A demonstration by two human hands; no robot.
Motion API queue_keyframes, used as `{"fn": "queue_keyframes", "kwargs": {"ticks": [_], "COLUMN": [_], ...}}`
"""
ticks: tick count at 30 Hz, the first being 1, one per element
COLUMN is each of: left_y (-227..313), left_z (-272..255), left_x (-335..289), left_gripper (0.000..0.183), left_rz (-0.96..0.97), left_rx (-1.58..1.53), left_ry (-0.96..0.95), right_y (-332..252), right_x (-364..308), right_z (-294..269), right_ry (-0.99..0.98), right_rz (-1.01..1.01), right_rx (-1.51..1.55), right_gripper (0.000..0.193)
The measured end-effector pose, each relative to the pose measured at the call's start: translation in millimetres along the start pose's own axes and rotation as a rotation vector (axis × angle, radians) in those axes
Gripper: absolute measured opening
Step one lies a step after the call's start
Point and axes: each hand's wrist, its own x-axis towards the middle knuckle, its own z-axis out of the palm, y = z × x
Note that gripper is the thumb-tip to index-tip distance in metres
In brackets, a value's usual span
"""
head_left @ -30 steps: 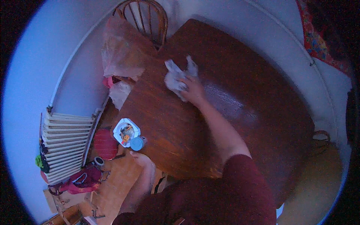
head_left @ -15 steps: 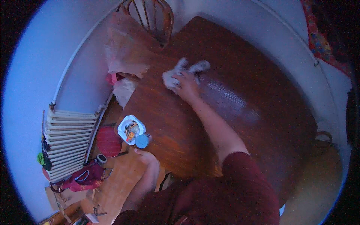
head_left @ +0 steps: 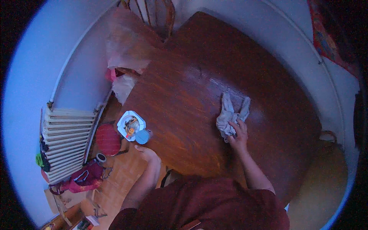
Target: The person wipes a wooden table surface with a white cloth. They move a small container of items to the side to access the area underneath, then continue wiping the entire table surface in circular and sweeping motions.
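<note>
My right hand (head_left: 238,135) presses a crumpled light grey cloth (head_left: 230,115) flat on the brown wooden table (head_left: 184,99), right of its middle. A damp, shiny streak runs across the wood up and left of the cloth. My left hand (head_left: 145,152) rests on the table's near left edge, fingers loosely apart, holding nothing. Just above it sit a small white dish (head_left: 130,124) with bits in it and a blue round lid or cup (head_left: 142,136).
A wooden chair (head_left: 153,15) stands at the table's far end, draped with a pinkish sheet (head_left: 130,42). A white radiator (head_left: 67,142), a red round object (head_left: 108,139) and a red bag (head_left: 82,179) are on the left by the wall.
My right hand has dragged the cloth from the table's far left part toward me and to the right. The view has shifted too. My left hand stays at the table edge.
</note>
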Motion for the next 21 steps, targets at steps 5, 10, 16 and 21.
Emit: {"fn": "queue_keyframes", "kwargs": {"ticks": [5,10,16,21], "left_y": [4.6,5.1,-3.5,-8.5], "left_z": [2.7,6.2,5.0,3.9], "left_x": [-0.3,11.8,21.8,21.5], "left_gripper": [0.07,0.071,0.072,0.073], "left_rz": [0.077,0.119,0.13,0.119], "left_rx": [0.12,0.134,0.166,0.213], "left_ry": [0.031,0.013,0.041,0.04], "right_y": [-36.4,-101.6,-56.3,20.9], "right_x": [56.7,171.0,91.1,-65.1], "right_z": [35.3,93.4,52.9,-18.2], "right_ry": [0.02,-0.099,-0.154,-0.006], "right_rz": [0.037,-0.1,-0.147,0.067], "right_rx": [0.041,0.115,0.107,-0.004], "right_gripper": [0.055,0.049,0.051,0.061]}}
